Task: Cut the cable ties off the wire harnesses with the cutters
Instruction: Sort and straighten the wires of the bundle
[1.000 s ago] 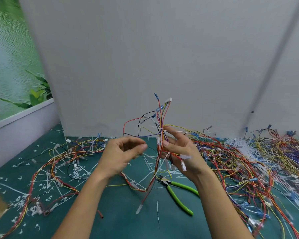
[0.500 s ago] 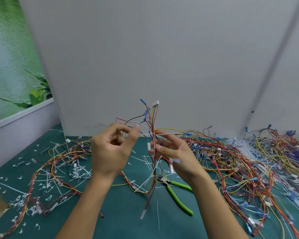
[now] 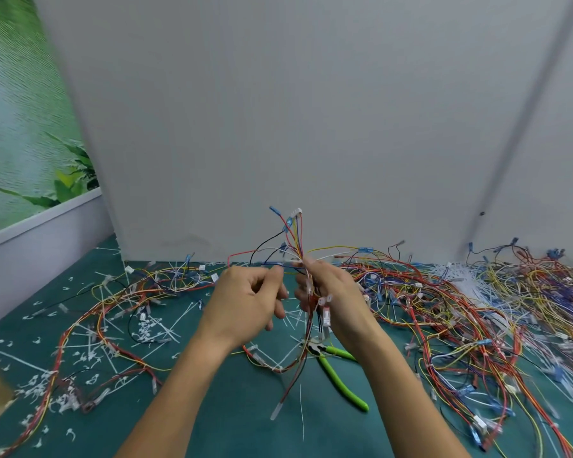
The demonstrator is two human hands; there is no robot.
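Note:
My right hand (image 3: pixel 329 299) grips a wire harness (image 3: pixel 295 233) of red, yellow, blue and black wires and holds it upright above the green mat. Its connector ends stick up above my fingers, and its lower wires hang down to the mat. A white cable tie (image 3: pixel 291 259) sits on the bundle just above my right thumb. My left hand (image 3: pixel 248 300) is close beside it with fingers curled, its fingertips at that tie; whether they pinch it I cannot tell. The green-handled cutters (image 3: pixel 339 378) lie on the mat below my right wrist, untouched.
A large tangle of harnesses (image 3: pixel 460 309) covers the right side of the green mat (image 3: pixel 229 408). More harnesses (image 3: pixel 113 302) and several cut white tie pieces (image 3: pixel 146 332) litter the left. A grey panel (image 3: pixel 278 127) stands right behind.
My left hand rose from an idle curl and moved right up to the tie on the bundle. My right hand shifted the harness slightly left and lower.

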